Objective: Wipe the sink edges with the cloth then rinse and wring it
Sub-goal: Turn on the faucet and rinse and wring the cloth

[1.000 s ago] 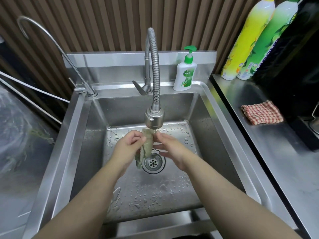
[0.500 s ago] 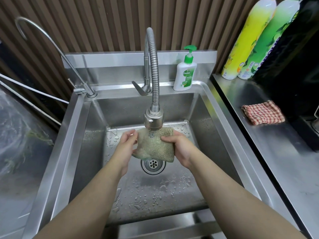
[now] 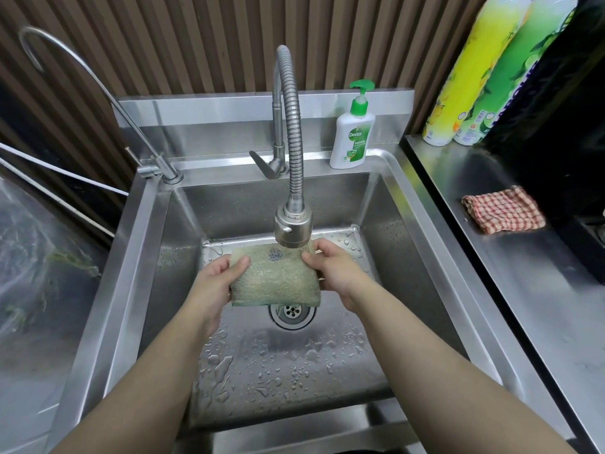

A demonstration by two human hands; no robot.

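Note:
A greenish-beige cloth [image 3: 276,280] is spread flat just under the spray head of the flexible faucet [image 3: 292,224], above the drain [image 3: 292,312] of the steel sink [image 3: 154,231]. Water from the spray head lands on the cloth's upper middle. My left hand [image 3: 216,283] pinches the cloth's left edge, thumb on top. On the cloth's right edge my right hand [image 3: 334,273] grips it, its fingers curled over the top corner.
A white and green soap pump bottle [image 3: 353,136] stands on the sink's back ledge. A thin gooseneck tap [image 3: 154,165] sits at the back left corner. A red checked cloth [image 3: 502,209] lies on the right steel counter, with two tall bottles [image 3: 471,80] behind it.
The cloth went from bunched between my hands to spread wide and flat under the running faucet. My hands moved apart to its left and right edges.

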